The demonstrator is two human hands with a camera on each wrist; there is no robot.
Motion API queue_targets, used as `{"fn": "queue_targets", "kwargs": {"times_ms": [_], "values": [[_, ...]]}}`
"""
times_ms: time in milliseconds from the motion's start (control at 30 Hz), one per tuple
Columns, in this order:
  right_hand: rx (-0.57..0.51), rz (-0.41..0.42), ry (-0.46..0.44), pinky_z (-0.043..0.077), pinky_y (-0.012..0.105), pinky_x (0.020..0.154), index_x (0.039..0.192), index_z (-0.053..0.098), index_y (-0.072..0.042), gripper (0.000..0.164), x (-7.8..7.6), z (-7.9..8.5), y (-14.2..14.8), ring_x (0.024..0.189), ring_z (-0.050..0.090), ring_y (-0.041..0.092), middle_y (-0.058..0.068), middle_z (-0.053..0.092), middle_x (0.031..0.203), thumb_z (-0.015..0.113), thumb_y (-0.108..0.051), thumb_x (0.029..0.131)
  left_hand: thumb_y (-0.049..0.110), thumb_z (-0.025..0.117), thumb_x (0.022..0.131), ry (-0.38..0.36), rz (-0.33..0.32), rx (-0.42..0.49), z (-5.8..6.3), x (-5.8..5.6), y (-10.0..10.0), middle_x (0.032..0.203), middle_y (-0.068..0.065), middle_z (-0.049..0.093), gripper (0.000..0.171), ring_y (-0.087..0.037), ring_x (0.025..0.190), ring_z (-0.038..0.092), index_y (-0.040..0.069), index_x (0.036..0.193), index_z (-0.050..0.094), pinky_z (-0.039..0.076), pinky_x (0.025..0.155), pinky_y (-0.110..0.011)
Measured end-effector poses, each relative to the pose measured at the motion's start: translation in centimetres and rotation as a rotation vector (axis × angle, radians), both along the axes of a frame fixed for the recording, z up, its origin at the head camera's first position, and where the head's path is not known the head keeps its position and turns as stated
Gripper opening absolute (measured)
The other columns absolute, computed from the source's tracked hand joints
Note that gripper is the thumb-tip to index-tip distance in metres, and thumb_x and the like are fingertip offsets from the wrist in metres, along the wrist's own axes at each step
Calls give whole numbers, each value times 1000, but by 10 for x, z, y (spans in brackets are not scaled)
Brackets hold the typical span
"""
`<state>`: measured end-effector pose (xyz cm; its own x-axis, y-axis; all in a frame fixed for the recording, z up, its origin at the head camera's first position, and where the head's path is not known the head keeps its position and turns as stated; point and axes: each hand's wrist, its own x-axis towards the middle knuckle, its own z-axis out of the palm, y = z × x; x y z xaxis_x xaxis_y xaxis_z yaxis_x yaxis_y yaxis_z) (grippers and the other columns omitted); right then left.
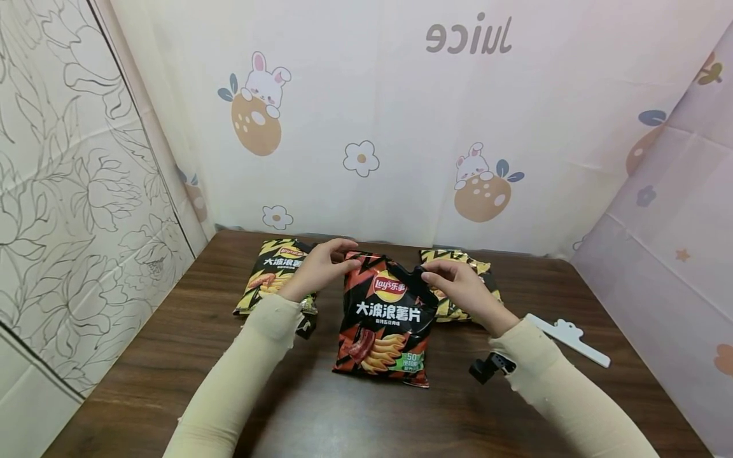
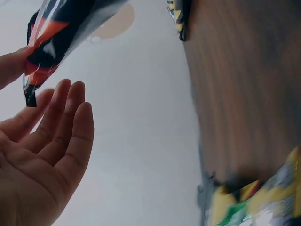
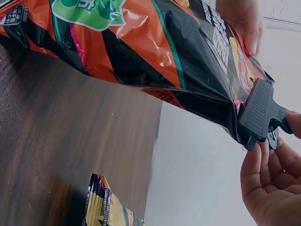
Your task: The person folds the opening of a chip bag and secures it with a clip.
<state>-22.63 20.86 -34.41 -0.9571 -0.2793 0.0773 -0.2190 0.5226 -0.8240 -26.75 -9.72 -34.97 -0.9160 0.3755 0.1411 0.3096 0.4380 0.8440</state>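
Note:
A red and black bag of potato chips [image 1: 383, 324] stands up between both hands, its printed front towards me. My left hand [image 1: 323, 267] pinches its top left corner; in the left wrist view the thumb lies on one side of the corner [image 2: 40, 70] and the other fingers extend beyond it. A black bag clip [image 3: 256, 113] sits across the top right corner of the bag. The right hand [image 1: 460, 289] pinches this clip by its handle, thumb on one side and fingers on the other, as the right wrist view shows.
Behind the left hand lies a yellow and black chip bag [image 1: 269, 273]. Another yellow bag [image 1: 449, 312] is partly hidden behind the right hand. A white clip [image 1: 569, 340] lies on the brown table [image 1: 321, 413] at the right. A printed curtain [image 1: 366, 95] hangs along the back edge.

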Motion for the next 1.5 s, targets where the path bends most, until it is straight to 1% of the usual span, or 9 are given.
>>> {"fn": "queue_targets", "kwargs": {"times_ms": [167,333,500,633,700,967,1100,1300,1500], "values": [[-28,-12,-30,53,30,80,123,64,-7,36,0,-2,0,96,65,17,15,66,114,58,-34,99,38,66,94,-60,4,124,-15,7,-2,137,-8,57,53,-27,119,59,20,141,50,50,95,-48],[-34,-30,-43,53,35,82,127,62,-10,41,0,-4,0,103,64,23,14,64,122,57,-39,99,36,66,94,-106,35,197,-26,17,0,145,-12,49,64,-30,127,54,12,148,40,46,102,-48],[-42,-45,-57,53,41,84,136,56,-10,49,1,-4,2,111,60,30,16,58,134,55,-43,99,33,66,94,-148,55,245,-39,26,5,144,-15,50,68,-31,128,53,8,150,36,44,105,-48],[-59,-57,-71,53,44,86,137,55,-9,51,1,-4,1,108,60,27,16,58,134,55,-44,99,33,67,94,-199,56,262,-49,35,9,145,-15,48,69,-31,130,50,9,151,35,42,106,-50],[-65,-62,-74,52,43,85,137,55,-10,51,0,-4,0,105,60,23,16,59,133,55,-44,99,35,67,93,-227,59,264,-54,39,11,146,-14,48,70,-31,132,48,10,151,35,41,107,-50],[-109,-77,-95,51,39,82,137,55,-10,52,-4,-8,-1,102,59,18,16,58,132,56,-44,98,32,69,92,-285,-27,336,-68,46,17,132,-12,61,59,-24,114,63,14,143,44,53,94,-39],[-131,-87,-110,51,40,83,138,54,-10,52,-5,-9,-1,101,59,17,16,58,132,56,-44,98,29,69,93,-264,-54,329,-72,48,17,134,-14,59,63,-24,116,61,15,147,39,53,93,-39],[-155,-101,-128,50,39,86,140,53,-11,52,-5,-10,-3,102,58,15,15,57,134,56,-43,98,18,65,96,-264,-139,398,-77,48,15,141,-21,52,69,-31,125,56,13,153,26,51,97,-40],[-181,-103,-150,49,43,92,142,51,-13,55,-6,-12,-3,109,57,20,14,52,140,57,-45,98,10,64,95,-270,-147,427,-78,49,15,146,-21,47,73,-33,129,52,13,155,22,50,98,-39]]}}
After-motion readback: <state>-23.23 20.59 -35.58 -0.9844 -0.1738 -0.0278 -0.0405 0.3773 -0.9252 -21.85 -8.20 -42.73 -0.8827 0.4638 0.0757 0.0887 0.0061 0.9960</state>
